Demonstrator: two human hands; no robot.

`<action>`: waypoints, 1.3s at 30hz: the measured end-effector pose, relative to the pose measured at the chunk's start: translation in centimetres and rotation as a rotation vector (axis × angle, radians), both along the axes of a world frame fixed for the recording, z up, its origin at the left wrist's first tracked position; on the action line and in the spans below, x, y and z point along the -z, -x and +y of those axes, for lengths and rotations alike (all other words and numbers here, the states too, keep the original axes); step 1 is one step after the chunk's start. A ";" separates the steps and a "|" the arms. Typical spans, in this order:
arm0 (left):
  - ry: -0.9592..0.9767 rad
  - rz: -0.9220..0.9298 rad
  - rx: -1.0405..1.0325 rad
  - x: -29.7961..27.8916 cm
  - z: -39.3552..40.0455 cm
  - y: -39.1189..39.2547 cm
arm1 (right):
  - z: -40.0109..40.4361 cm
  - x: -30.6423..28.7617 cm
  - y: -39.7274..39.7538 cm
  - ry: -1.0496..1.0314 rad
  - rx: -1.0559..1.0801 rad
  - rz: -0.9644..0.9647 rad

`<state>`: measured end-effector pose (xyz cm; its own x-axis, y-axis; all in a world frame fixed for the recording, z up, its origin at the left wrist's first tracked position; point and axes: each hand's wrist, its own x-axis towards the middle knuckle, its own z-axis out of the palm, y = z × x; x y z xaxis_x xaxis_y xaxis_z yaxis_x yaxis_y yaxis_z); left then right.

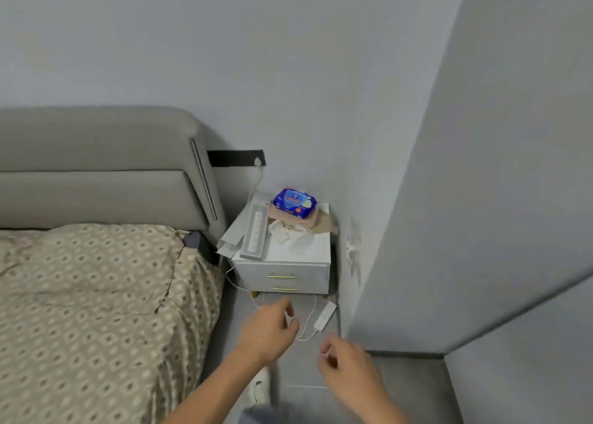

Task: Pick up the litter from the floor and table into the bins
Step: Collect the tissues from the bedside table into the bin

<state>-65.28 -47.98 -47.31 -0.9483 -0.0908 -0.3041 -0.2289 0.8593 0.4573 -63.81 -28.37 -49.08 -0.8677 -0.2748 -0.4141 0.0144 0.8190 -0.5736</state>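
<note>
I am reaching both arms toward the bedside tabletop [298, 256], and as I judge it the job is hardly begun: the crumpled white tissues [290, 235] are lying there untouched beside the blue wipes pack [295, 202]. My left hand [269, 329] is hanging loosely curled, holding nothing I can see. My right hand [345, 361] is blurred; I cannot tell whether its fingers are pinching anything. No bin is showing.

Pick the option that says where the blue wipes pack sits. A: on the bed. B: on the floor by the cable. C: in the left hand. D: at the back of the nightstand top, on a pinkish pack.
D: the blue wipes pack lies on a pinkish pack at the rear of the nightstand top, near the wall.
</note>
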 end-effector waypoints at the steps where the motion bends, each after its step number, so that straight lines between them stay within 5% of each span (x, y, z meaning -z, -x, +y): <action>1: -0.012 -0.013 -0.026 0.3 -2.2 0.6 | -2.1 0.3 1.2 -0.002 -0.032 -0.005; 10: -0.198 -0.134 -0.135 10.5 -18.2 16.4 | -16.0 9.3 17.3 -0.130 0.006 -0.220; 15: -0.214 -0.097 -0.024 14.9 -21.5 27.2 | -19.7 13.9 27.3 -0.229 0.031 -0.136; 24: 0.149 -0.108 0.305 29.6 -20.5 40.0 | -19.6 28.0 43.1 -0.254 0.081 0.127; 35: 0.410 -0.146 0.290 42.1 -17.5 45.9 | -19.9 39.7 47.3 -0.287 -0.007 0.510; 39: 0.392 -0.058 0.333 42.4 -17.7 45.8 | -20.6 41.5 46.1 -0.289 -0.098 0.395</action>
